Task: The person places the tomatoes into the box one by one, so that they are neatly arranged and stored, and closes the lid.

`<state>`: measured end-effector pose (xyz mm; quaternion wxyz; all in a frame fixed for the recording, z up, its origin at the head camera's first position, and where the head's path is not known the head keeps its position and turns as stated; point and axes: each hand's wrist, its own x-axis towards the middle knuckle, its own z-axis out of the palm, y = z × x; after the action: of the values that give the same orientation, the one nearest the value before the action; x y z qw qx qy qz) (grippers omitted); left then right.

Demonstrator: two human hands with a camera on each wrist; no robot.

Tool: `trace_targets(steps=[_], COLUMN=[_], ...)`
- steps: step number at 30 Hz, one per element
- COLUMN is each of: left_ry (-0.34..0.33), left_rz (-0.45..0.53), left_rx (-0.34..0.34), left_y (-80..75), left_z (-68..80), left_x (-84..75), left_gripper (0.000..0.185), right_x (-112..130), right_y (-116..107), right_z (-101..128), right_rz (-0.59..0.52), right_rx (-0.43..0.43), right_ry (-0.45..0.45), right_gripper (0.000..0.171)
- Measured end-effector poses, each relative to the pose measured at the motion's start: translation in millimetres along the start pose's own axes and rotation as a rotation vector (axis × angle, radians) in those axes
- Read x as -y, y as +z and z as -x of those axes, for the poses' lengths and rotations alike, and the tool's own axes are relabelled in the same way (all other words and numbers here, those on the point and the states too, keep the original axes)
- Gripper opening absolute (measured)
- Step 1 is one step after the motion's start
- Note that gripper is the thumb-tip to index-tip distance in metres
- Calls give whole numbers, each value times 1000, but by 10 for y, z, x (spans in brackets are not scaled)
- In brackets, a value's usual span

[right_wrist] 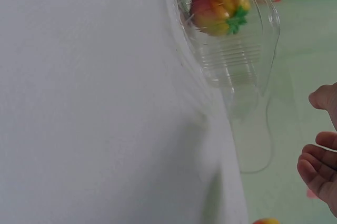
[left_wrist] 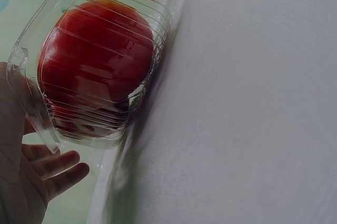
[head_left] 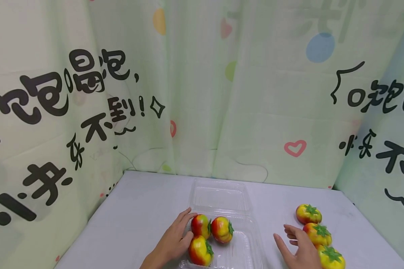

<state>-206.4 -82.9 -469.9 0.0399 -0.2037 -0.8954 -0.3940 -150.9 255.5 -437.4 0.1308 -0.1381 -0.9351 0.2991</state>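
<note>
A clear plastic clamshell box [head_left: 244,244] lies with its lid [head_left: 220,196] folded back. Three red-and-yellow fruits with green leafy tops sit at its left side: a rear-left fruit [head_left: 199,226], a fruit beside it [head_left: 221,229] and a front fruit [head_left: 199,252]. My left hand [head_left: 174,239] is at the box's left edge beside the fruits, fingers extended and thumb apart; whether it touches a fruit is unclear. Right of the box, my right hand [head_left: 299,248] holds nothing, thumb and fingers apart, near a row of similar fruits.
Down the table's right side run the row's far fruit [head_left: 308,214], middle fruit [head_left: 318,234] and near fruit [head_left: 331,257]. The white table [head_left: 138,201] ends at a printed curtain [head_left: 195,112] behind, with more curtain on both sides.
</note>
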Motion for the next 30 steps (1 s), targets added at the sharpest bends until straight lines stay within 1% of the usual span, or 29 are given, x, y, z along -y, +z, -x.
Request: trace_targets(steps=[3,6,9,13,18,20,25,30], left_ry=[-5,-2,5,6,6,7,5,-7], left_rz=[2,5,4,10,10,11,14,11], left_rx=[4,6,3,2,3,2,2,6], left_y=[-1,-5,-9,-9,-5,-3,-1,-1], left_z=[-2,-1,3,7,10,10,8,8], left_x=[2,4,4,9,16,15,6,-4], left_gripper=[47,47,47,47,47,47,47,47], right_x=[-28,-54,-76,-112,-160,-182,-244,-277], right_y=[-37,-65,-88,-116,-139,-148,-183,-238], right_z=[-16,-30,-42,-66,-87,-93,-113,-118], right_rz=[-4,-4,-3,-9,-34,-31,-20,1], right_rx=[-21,-43,-48,-63,-110,-117,-106,-129], right_ry=[2,6,12,-5,-15,7,66,92], right_gripper=[67,66,69,71,65,65,73,68])
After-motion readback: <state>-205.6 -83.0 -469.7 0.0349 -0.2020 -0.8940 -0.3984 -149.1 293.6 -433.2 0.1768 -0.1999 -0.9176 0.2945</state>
